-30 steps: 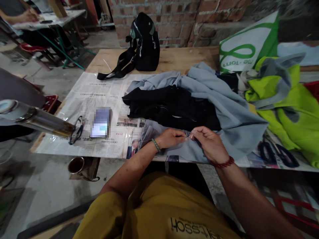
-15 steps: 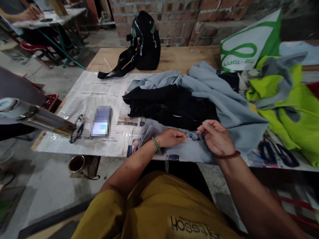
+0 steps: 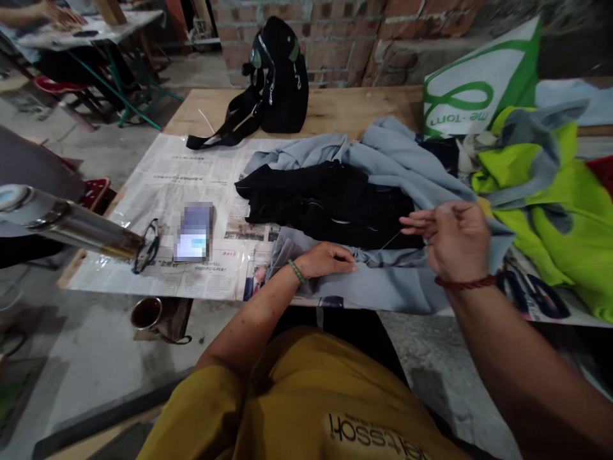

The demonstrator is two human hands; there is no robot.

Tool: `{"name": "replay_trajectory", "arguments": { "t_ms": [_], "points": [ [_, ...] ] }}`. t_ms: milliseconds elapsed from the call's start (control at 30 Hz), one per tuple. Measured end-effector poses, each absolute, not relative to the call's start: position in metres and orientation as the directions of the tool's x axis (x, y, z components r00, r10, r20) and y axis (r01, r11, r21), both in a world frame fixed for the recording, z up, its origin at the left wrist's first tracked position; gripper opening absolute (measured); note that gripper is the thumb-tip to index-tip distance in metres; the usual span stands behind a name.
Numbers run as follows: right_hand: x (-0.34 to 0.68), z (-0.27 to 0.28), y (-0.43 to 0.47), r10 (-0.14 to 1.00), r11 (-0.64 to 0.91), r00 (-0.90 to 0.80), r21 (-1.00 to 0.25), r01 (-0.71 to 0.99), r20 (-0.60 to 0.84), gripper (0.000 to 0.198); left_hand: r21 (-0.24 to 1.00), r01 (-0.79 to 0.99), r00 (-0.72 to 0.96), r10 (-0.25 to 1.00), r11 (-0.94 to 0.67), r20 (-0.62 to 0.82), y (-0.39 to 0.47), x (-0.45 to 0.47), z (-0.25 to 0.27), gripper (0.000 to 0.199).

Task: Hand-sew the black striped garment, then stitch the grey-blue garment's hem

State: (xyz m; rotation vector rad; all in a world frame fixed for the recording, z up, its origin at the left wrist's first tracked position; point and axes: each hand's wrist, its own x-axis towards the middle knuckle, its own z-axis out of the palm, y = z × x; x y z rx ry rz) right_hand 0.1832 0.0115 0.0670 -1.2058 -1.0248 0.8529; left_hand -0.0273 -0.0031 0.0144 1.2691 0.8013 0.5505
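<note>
My left hand [image 3: 328,260], with a green bead bracelet, pinches the edge of a grey cloth [image 3: 383,287] at the table's front. My right hand [image 3: 457,239], wearing a dark red bracelet, is raised to the right over the cloth, thumb and forefinger closed. A thin pale thread [image 3: 390,241] runs taut from the cloth near my left fingers up toward my right hand. Whether a needle sits between the right fingertips is too small to see. A black garment [image 3: 320,198] lies just behind my hands, on top of the grey cloth.
On the newspaper-covered table [image 3: 163,172] are a phone [image 3: 193,233], glasses [image 3: 146,246] and a steel flask [image 3: 71,220]. A black bag [image 3: 282,76] and a green-white bag [image 3: 479,89] stand behind. Scissors [image 3: 531,294] and a yellow-green garment [image 3: 541,191] lie right. A mug [image 3: 147,314] sits lower left.
My right hand has moved right and slightly up, away from my left hand, drawing the thread out between them. My left hand stays nearly in place on the grey cloth.
</note>
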Motion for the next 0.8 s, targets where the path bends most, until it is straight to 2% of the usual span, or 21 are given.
{"name": "replay_trajectory", "arguments": {
  "t_ms": [100, 167, 267, 333, 467, 533, 633, 700, 800],
  "points": [
    [0.199, 0.072, 0.020, 0.811, 0.399, 0.341, -0.876, 0.271, 0.475, 0.018, 0.970, 0.063, 0.620, 0.752, 0.234, -0.222, -0.003, -0.028, 0.015, 0.013],
    [0.213, 0.078, 0.027, 0.725, 0.482, 0.303, -0.770, 0.419, 0.618, 0.015, 0.971, 0.061, 0.619, 0.754, 0.232, -0.219, -0.003, -0.028, 0.015, 0.011],
    [0.232, 0.091, 0.038, 0.620, 0.527, 0.239, -0.623, 0.578, 0.747, 0.011, 0.972, 0.060, 0.622, 0.753, 0.227, -0.214, -0.003, -0.028, 0.015, 0.009],
    [0.242, 0.102, 0.044, 0.574, 0.502, 0.198, -0.533, 0.682, 0.794, 0.014, 0.972, 0.064, 0.624, 0.751, 0.225, -0.215, -0.003, -0.029, 0.015, 0.009],
    [0.252, 0.128, 0.048, 0.573, 0.274, 0.121, -0.329, 0.904, 0.811, 0.029, 0.972, 0.076, 0.619, 0.754, 0.220, -0.220, -0.002, -0.029, 0.015, 0.010],
    [0.254, 0.138, 0.049, 0.627, 0.120, 0.058, -0.170, 0.978, 0.777, 0.033, 0.973, 0.089, 0.616, 0.756, 0.214, -0.222, -0.002, -0.028, 0.015, 0.010],
    [0.257, 0.147, 0.052, 0.761, -0.039, 0.005, 0.038, 0.998, 0.649, 0.034, 0.971, 0.106, 0.614, 0.754, 0.216, -0.235, -0.002, -0.028, 0.015, 0.010],
    [0.260, 0.148, 0.056, 0.812, -0.097, 0.025, 0.092, 0.991, 0.583, 0.034, 0.969, 0.108, 0.613, 0.753, 0.220, -0.240, -0.002, -0.028, 0.015, 0.011],
    [0.264, 0.146, 0.061, 0.828, -0.129, 0.041, 0.119, 0.984, 0.559, 0.036, 0.970, 0.108, 0.616, 0.751, 0.216, -0.236, -0.001, -0.028, 0.013, 0.011]
  ]
}}
